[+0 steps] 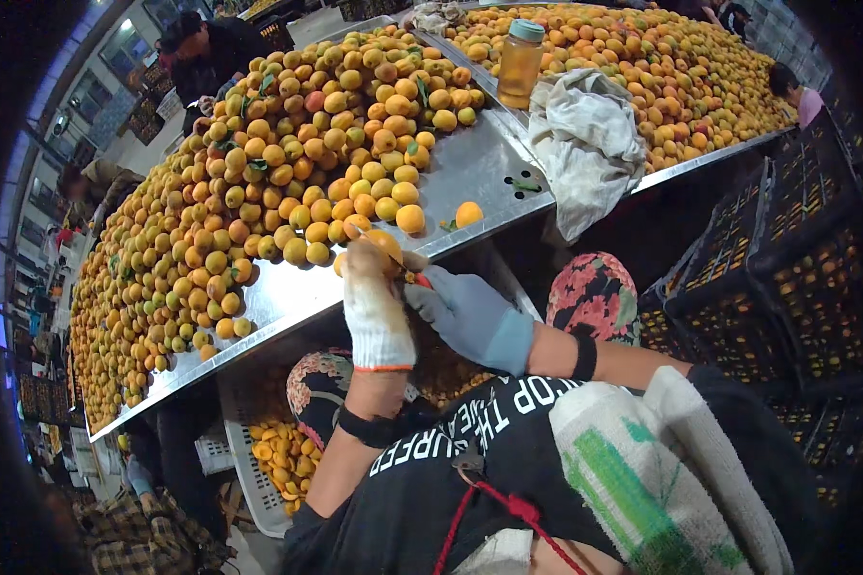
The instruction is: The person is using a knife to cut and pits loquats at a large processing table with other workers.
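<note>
My left hand (pixel 376 302), in a white knitted glove with stained fingers, grips an orange apricot (pixel 385 246) at the near edge of the metal table. Close beside it, my right hand (pixel 467 309) wears a blue-grey glove and is closed around a small tool with a red handle (pixel 422 280). The tool's tip meets the apricot's side; its exact kind is hard to make out. Beyond my hands rises a large heap of whole apricots (pixel 316 154). One loose apricot (pixel 469 214) lies near the table edge. Below my hands, a white plastic basket (pixel 248 460) holds apricot halves (pixel 288 456).
A jar of amber liquid (pixel 520 68) and a crumpled white cloth (pixel 586 136) rest on the metal divider. Black crates of fruit (pixel 798 287) are stacked at my right. A person (pixel 201 57) sits across the table; another in a checked shirt (pixel 151 532) is at lower left.
</note>
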The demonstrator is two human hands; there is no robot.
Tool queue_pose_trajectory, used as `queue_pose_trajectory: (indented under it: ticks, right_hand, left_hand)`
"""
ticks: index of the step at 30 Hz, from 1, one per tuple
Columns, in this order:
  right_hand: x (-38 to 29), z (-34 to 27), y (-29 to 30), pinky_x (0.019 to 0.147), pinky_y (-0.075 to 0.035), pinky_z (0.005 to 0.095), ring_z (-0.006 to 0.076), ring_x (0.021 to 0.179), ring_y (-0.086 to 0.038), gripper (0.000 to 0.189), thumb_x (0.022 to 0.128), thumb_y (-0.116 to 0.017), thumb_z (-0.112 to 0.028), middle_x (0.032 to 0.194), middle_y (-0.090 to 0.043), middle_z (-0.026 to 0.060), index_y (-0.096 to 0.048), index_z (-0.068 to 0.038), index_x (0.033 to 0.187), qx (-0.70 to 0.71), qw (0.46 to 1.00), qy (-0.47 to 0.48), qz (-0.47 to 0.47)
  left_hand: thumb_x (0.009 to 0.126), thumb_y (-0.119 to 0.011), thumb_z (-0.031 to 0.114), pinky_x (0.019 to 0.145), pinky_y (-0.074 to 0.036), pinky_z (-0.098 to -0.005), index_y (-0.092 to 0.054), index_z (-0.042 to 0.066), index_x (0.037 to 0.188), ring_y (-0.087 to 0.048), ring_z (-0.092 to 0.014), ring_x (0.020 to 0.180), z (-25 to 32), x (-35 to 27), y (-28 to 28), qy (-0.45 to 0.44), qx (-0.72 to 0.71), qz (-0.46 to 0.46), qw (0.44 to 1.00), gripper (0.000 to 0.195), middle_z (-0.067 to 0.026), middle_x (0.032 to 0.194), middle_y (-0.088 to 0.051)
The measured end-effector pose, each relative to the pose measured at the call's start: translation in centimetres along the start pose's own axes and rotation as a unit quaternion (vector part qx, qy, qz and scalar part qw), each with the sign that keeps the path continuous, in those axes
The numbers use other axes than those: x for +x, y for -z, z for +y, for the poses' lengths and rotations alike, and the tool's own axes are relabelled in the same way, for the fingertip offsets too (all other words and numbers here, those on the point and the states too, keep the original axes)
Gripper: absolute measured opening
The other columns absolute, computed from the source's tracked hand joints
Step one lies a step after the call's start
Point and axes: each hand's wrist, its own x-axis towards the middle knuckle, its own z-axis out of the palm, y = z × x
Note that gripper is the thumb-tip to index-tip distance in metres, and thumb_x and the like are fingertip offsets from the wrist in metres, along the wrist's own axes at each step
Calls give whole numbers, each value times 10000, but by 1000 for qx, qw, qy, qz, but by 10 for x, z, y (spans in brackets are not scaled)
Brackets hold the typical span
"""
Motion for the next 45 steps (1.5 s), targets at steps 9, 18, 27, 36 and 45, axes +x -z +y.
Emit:
queue_pose_trajectory:
  ticks: [9, 18, 27, 36, 45]
  right_hand:
    - [1, -6, 2, 581, -456, 507, 431, 681, -595, 375, 962, -455, -395, 698, -604, 230, -501, -22, 969, -46, 999, -26, 8]
    - [1, 1, -16, 543, -468, 488, 422, 640, -592, 289, 953, -470, -313, 707, -605, 216, -524, -29, 967, -114, 990, 68, 53]
    - [-2, -2, -15, 561, -436, 403, 299, 647, -600, 322, 987, -426, -292, 777, -621, 148, -555, -17, 1093, -67, 996, 46, -29]
    - [-6, -56, -40, 616, -434, 343, 216, 680, -555, 326, 991, -444, -292, 810, -613, 120, -560, 5, 1059, 35, 989, 99, -101]
    - [-7, -64, -45, 682, -449, 297, 215, 741, -558, 248, 966, -485, -155, 941, -611, 116, -559, 5, 1140, -43, 972, 228, -36]
  left_hand:
    - [918, -500, 553, 695, -531, -308, -520, 44, 1103, -630, -209, 764, 11, -6, -5, 65, -176, -82, 979, 541, -126, 853, -635]
    - [951, -359, 598, 644, -493, -285, -585, 58, 1010, -611, -177, 720, 12, -13, 13, 79, -79, -97, 989, 589, -72, 847, -637]
    - [965, -511, 416, 644, -483, -265, -583, 44, 1060, -584, -115, 729, 10, -17, 22, 73, -123, -52, 988, 390, -50, 889, -601]
    - [936, -572, 301, 851, -449, -254, -500, -7, 1237, -546, -119, 962, 43, -61, 73, -150, -77, -24, 985, 437, -56, 1099, -582]
    - [916, -581, 427, 765, -453, -228, -610, 46, 1100, -563, -107, 837, 79, -98, 100, -54, -154, 87, 983, 423, 2, 914, -621]
